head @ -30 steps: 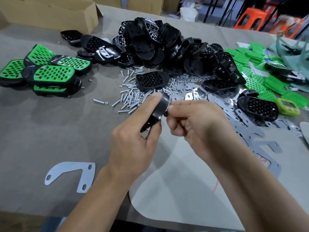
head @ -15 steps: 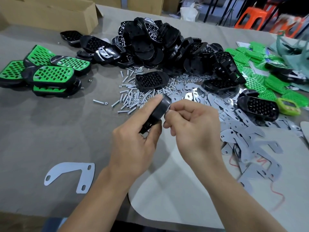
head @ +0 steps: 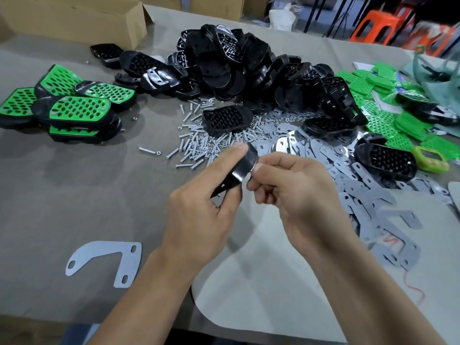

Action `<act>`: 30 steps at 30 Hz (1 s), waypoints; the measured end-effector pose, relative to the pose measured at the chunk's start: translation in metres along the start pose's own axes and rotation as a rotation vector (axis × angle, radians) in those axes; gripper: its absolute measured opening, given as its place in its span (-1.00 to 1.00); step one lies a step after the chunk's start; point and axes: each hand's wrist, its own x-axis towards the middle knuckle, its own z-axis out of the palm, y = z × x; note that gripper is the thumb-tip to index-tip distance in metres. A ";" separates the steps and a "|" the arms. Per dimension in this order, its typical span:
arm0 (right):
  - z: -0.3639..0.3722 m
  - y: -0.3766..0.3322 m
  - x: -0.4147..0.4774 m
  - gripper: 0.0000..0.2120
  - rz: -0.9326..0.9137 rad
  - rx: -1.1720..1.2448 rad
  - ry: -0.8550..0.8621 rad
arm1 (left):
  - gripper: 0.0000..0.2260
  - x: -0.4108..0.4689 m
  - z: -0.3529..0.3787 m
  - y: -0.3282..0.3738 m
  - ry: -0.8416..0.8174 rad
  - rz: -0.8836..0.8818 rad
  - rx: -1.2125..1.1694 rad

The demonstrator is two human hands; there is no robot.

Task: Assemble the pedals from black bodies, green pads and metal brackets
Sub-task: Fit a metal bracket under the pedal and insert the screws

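Observation:
My left hand (head: 199, 215) grips a black pedal body (head: 242, 168) on edge above the table, thumb on its top end. My right hand (head: 291, 192) pinches at the body's upper right end; what its fingertips hold is hidden. A big heap of black bodies (head: 249, 70) lies behind. Loose green pads (head: 378, 120) spread at the right. Flat metal brackets (head: 348, 185) cover the table right of my hands. One bracket (head: 107, 260) lies alone at the lower left.
Several finished green-and-black pedals (head: 74, 110) are stacked at the left. Screws and nuts (head: 199, 145) are scattered just beyond my hands. A cardboard box (head: 74, 18) stands at the back left. A pale sheet (head: 273, 295) lies under my forearms. Orange stools (head: 378, 23) stand beyond the table.
My right hand has shifted slightly left and lower against the end of the black body. The left hand holds the body nearly in the same place.

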 end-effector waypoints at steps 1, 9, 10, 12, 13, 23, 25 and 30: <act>0.000 0.000 0.000 -0.84 -0.015 0.005 0.014 | -0.45 0.000 0.000 0.000 -0.003 0.010 0.005; -0.004 0.003 -0.006 -0.94 -0.098 -0.074 -0.020 | -0.47 -0.002 0.001 0.003 0.011 -0.014 0.010; -0.003 0.004 -0.007 -0.95 -0.128 -0.091 0.004 | -0.46 -0.002 0.002 0.003 0.010 -0.007 0.013; -0.001 0.008 -0.008 -0.95 -0.170 -0.123 0.070 | -0.44 -0.001 0.003 0.003 -0.001 0.020 0.025; 0.001 0.010 -0.008 -0.93 -0.180 -0.136 0.097 | -0.43 -0.001 0.003 0.003 -0.008 0.034 0.031; 0.003 0.003 -0.002 -0.80 0.127 0.193 -0.030 | -0.47 -0.001 0.000 0.004 -0.035 0.087 0.033; 0.000 0.002 0.000 -0.81 0.222 0.296 -0.063 | -0.47 0.000 0.000 0.005 -0.039 0.098 0.043; -0.007 0.006 0.003 -0.83 0.266 0.311 -0.101 | -0.47 0.000 -0.001 0.005 -0.055 0.095 0.043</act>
